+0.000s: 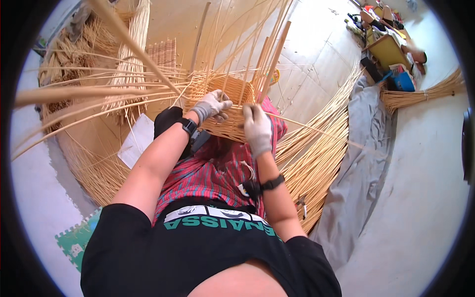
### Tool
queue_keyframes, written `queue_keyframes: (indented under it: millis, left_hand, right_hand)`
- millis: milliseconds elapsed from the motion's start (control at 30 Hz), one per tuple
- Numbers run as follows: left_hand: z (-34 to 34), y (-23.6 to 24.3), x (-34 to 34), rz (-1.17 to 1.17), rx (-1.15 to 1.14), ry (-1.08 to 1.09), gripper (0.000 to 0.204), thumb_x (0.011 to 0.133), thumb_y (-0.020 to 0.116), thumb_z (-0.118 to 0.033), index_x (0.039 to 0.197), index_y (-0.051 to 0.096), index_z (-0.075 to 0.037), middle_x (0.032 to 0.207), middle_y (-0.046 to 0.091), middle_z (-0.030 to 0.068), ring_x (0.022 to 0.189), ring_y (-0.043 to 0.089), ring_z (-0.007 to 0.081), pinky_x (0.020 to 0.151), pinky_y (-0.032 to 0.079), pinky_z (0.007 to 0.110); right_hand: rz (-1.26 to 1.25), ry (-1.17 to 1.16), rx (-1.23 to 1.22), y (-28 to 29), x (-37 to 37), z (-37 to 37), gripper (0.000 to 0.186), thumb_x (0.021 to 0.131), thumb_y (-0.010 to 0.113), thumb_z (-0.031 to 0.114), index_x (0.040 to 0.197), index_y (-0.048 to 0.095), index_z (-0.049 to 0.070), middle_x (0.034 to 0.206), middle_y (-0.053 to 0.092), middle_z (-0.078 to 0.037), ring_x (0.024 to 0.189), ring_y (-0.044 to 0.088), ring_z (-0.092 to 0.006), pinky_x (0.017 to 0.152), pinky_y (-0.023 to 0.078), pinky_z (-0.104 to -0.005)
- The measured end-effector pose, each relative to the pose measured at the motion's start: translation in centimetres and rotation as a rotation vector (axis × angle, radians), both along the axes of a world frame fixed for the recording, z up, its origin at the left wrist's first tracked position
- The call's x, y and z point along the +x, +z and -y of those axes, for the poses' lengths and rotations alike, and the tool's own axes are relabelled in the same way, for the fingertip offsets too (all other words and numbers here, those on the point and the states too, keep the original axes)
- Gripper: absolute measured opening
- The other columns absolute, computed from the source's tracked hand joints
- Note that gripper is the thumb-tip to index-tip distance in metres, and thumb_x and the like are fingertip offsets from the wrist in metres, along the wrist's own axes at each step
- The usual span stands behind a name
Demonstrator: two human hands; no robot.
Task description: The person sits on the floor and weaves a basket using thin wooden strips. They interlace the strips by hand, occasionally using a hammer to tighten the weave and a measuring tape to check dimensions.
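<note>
Woven cane basket (225,129) rests on the striped lap cloth (205,180) I look down on, stakes (275,59) rising from it. I see the gloved left hand (213,106) bent over its near side, the gloved right hand (257,127) curled at its edge beside a loose strand (307,127); whether either grips, I cannot tell.

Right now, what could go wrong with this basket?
Possible snag: the long strand running out to the right of the basket crosses in front of the canes and could catch on them.

Possible poke: the thick rod slants up toward the camera, so turning the basket might swing it near the head.

Possible pinch: the gloved left hand and right hand work close among upright stakes.
</note>
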State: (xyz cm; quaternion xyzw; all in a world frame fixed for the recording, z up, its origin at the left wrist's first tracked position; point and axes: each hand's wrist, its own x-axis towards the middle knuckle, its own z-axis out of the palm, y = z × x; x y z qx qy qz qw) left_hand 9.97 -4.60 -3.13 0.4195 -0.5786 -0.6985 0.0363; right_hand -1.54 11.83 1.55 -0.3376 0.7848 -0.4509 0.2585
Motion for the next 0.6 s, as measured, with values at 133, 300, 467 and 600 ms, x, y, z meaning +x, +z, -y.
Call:
queue_keyframes:
  millis: [133,300,467,600]
  left_hand:
    - [0.3,1.8,-0.1,0.158,-0.106,-0.059,0.052,0.105,0.044,-0.047,0.123,0.057,0.0,0.102,0.071,0.0164,0.074,0.075,0.0302,0.06,0.061,0.038]
    - [2.9,-2.5,-0.8,0.49,-0.671,-0.28,0.064,0.102,0.037,-0.053,0.105,0.07,0.002,0.089,0.071,0.0257,0.079,0.073,0.0372,0.076,0.056,0.047]
    - [2.8,-2.6,-1.8,0.505,-0.574,-0.219,0.063,0.101,0.041,-0.055,0.107,0.071,0.0,0.084,0.073,0.0217,0.078,0.073,0.0341,0.076,0.056,0.044]
    - [-1.0,3.3,0.1,0.121,-0.2,0.03,0.04,0.101,0.055,-0.035,0.113,0.066,0.001,0.091,0.072,0.0167,0.072,0.072,0.0236,0.07,0.057,0.035]
  right_hand:
    - [-0.342,0.451,0.6,-2.2,-4.6,7.5,0.057,0.105,0.035,0.046,0.125,0.063,0.001,0.128,0.062,-0.024,0.111,0.064,-0.0373,0.093,0.053,-0.0442]
    - [-0.291,0.346,0.763,-0.9,-2.2,9.6,0.056,0.102,0.037,0.045,0.129,0.066,0.006,0.131,0.064,-0.021,0.125,0.06,-0.0374,0.108,0.045,-0.0472]
    - [-0.194,0.131,0.763,-2.9,-3.4,10.0,0.061,0.101,0.038,0.05,0.13,0.066,0.005,0.138,0.059,-0.022,0.131,0.056,-0.0361,0.109,0.044,-0.0464]
    - [-0.148,0.117,0.591,-3.1,-4.7,7.2,0.064,0.1,0.037,0.057,0.124,0.068,0.006,0.126,0.066,-0.024,0.117,0.065,-0.0368,0.101,0.05,-0.0458]
